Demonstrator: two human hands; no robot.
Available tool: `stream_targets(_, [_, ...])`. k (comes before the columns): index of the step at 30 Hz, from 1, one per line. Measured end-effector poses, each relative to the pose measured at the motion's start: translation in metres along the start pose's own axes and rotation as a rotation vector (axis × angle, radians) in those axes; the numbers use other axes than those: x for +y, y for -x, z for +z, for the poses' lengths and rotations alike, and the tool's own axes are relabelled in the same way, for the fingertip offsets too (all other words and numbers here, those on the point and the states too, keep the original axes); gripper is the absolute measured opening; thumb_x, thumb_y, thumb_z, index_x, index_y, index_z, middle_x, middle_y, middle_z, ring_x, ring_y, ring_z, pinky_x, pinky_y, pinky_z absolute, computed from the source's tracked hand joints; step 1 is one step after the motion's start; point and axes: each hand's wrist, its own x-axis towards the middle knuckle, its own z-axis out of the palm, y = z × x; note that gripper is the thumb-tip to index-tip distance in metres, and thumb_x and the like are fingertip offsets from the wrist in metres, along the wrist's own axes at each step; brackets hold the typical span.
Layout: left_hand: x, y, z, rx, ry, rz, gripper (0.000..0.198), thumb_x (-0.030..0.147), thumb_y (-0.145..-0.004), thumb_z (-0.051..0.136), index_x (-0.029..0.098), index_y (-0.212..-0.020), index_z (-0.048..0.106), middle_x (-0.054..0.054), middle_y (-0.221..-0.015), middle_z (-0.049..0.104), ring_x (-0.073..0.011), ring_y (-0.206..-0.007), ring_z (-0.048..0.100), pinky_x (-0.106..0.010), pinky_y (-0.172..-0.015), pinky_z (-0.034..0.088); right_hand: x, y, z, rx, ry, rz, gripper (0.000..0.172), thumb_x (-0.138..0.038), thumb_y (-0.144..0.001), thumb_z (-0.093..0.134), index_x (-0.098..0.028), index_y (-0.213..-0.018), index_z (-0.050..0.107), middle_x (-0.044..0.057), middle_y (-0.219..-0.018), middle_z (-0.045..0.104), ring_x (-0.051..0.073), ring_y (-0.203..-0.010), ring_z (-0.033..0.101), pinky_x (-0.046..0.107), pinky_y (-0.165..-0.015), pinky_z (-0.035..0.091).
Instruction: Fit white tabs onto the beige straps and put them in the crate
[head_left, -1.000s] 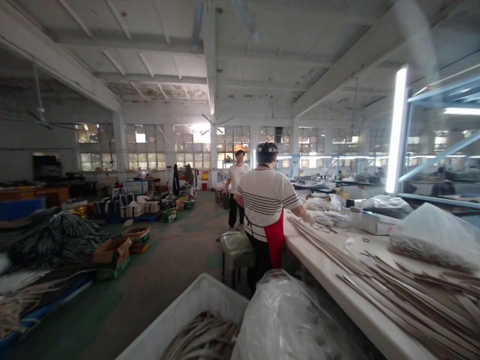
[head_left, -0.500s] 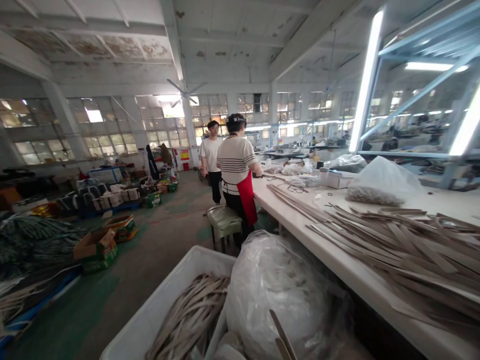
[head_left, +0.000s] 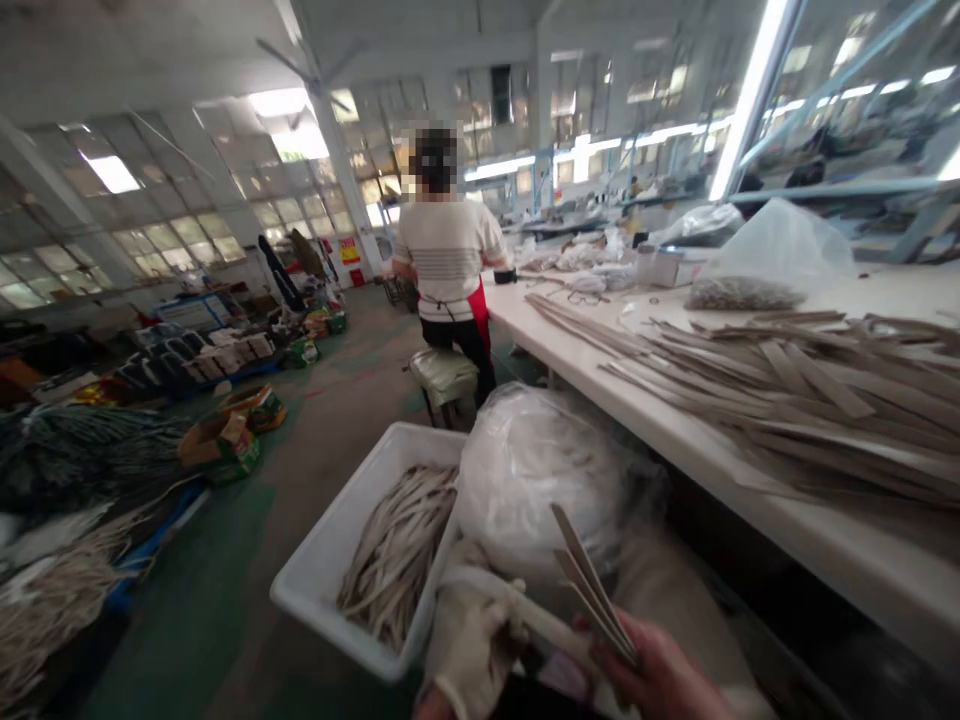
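My right hand, bare, is at the bottom right of centre. It is closed around a few flat grey-beige strips, whose ends point up and to the left. Lower and further left is my left hand in a cream glove, fingers curled and blurred. A pale band runs between the two hands; whether the left one grips it is unclear. Just beyond them bulges a clear plastic bag with pale contents. More strips lie in a white plastic bin on the left.
A long white table on the right carries a heap of strips and a plastic bag. Ahead, a person in a striped top stands by a covered stool. Cardboard boxes sit on the floor at left.
My view has tipped downward, and both hands have come into sight at the bottom. The person ahead now has their back to me; the second person beyond is no longer visible.
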Motion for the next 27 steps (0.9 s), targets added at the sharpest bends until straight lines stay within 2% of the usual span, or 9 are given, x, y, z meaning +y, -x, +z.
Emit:
stream_targets(2, [-0.011, 0.013, 0.004, -0.050, 0.026, -0.060, 0.034, 0.022, -0.060, 0.090, 0.014, -0.090, 0.075, -0.001, -0.065, 0.060, -0.0089, -0.058, 0.055, -0.021, -0.059, 0.050, -0.006, 0.004, 0.003, 0.015, 0.048, -0.022, 0.029, -0.044, -0.087, 0.055, -0.020, -0.091, 0.071, 0.001, -0.058, 0.063, 0.016, -0.048, 0.057, 0.025, -0.044, 0.042])
stream_targets(5, [-0.015, 0.027, 0.017, -0.211, 0.015, -0.126, 0.038, 0.023, -0.055, 0.093, 0.009, -0.085, 0.075, -0.001, -0.066, 0.062, -0.0070, -0.058, 0.053, -0.019, -0.057, 0.047, -0.017, 0.004, 0.006, 0.013, -0.025, -0.062, 0.031, -0.043, -0.090, 0.054, -0.017, -0.094, 0.071, 0.002, -0.060, 0.064, 0.015, -0.050, 0.055, 0.024, -0.047, 0.042])
stream_targets(8, [-0.004, 0.030, 0.021, -0.252, 0.037, -0.197, 0.038, 0.021, -0.061, 0.089, 0.009, -0.093, 0.074, 0.001, -0.065, 0.062, -0.0060, -0.057, 0.053, -0.018, -0.059, 0.048, -0.017, 0.006, 0.002, 0.013, -0.196, -0.073, 0.032, -0.046, -0.089, 0.059, -0.018, -0.096, 0.073, 0.003, -0.071, 0.068, 0.014, -0.055, 0.056, 0.024, -0.049, 0.043])
stream_targets(12, [0.013, 0.032, 0.011, -0.174, 0.085, -0.246, 0.025, 0.015, -0.078, 0.076, 0.011, -0.102, 0.072, 0.003, -0.063, 0.060, -0.0057, -0.058, 0.055, -0.020, -0.067, 0.054, -0.004, 0.018, -0.011, 0.147, -0.370, -0.034, 0.030, -0.041, -0.095, 0.054, -0.019, -0.104, 0.073, 0.005, -0.088, 0.073, 0.010, -0.052, 0.055, 0.022, -0.044, 0.041])
stream_targets(14, [0.016, 0.033, 0.008, -0.164, 0.099, -0.257, 0.022, 0.013, -0.083, 0.070, 0.011, -0.104, 0.071, 0.003, -0.064, 0.059, -0.0054, -0.057, 0.055, -0.020, -0.066, 0.054, 0.000, 0.022, -0.014, 0.194, -0.345, -0.132, 0.022, -0.034, -0.093, 0.058, -0.022, -0.104, 0.073, 0.007, -0.107, 0.073, 0.015, -0.073, 0.066, 0.025, -0.052, 0.050])
stream_targets(17, [0.012, 0.033, 0.009, -0.181, 0.091, -0.291, 0.021, 0.012, -0.086, 0.066, 0.011, -0.107, 0.068, 0.002, -0.069, 0.061, -0.0061, -0.059, 0.056, -0.021, -0.066, 0.055, -0.003, 0.019, -0.011, 0.133, -0.208, -0.319, 0.021, -0.026, -0.089, 0.064, -0.026, -0.108, 0.073, 0.007, -0.125, 0.068, 0.021, -0.106, 0.066, 0.035, -0.081, 0.058])
stream_targets(19, [0.007, 0.033, 0.013, -0.183, 0.062, -0.325, 0.020, 0.013, -0.087, 0.064, 0.011, -0.106, 0.068, -0.001, -0.077, 0.066, -0.0079, -0.063, 0.059, -0.023, -0.068, 0.054, -0.009, 0.013, -0.008, 0.061, -0.144, -0.415, 0.020, -0.025, -0.088, 0.066, -0.026, -0.107, 0.074, 0.006, -0.123, 0.070, 0.021, -0.106, 0.068, 0.037, -0.088, 0.056])
stream_targets(21, [0.003, 0.033, 0.016, -0.200, 0.032, -0.335, 0.013, 0.013, -0.085, 0.066, 0.009, -0.098, 0.068, -0.003, -0.080, 0.068, -0.0095, -0.066, 0.061, -0.024, -0.069, 0.054, -0.013, 0.005, -0.003, 0.029, -0.107, -0.478, 0.014, -0.025, -0.089, 0.066, -0.024, -0.100, 0.075, 0.007, -0.120, 0.072, 0.020, -0.101, 0.070, 0.034, -0.084, 0.057])
stream_targets(27, [0.001, 0.035, 0.015, -0.378, 0.071, -0.316, 0.019, 0.013, -0.072, 0.079, 0.011, -0.087, 0.068, -0.002, -0.078, 0.069, -0.0088, -0.065, 0.061, -0.025, -0.077, 0.054, -0.012, -0.015, 0.007, -0.019, 0.002, -0.481, 0.016, -0.024, -0.090, 0.060, -0.022, -0.098, 0.074, 0.005, -0.103, 0.076, 0.017, -0.085, 0.071, 0.028, -0.075, 0.055])
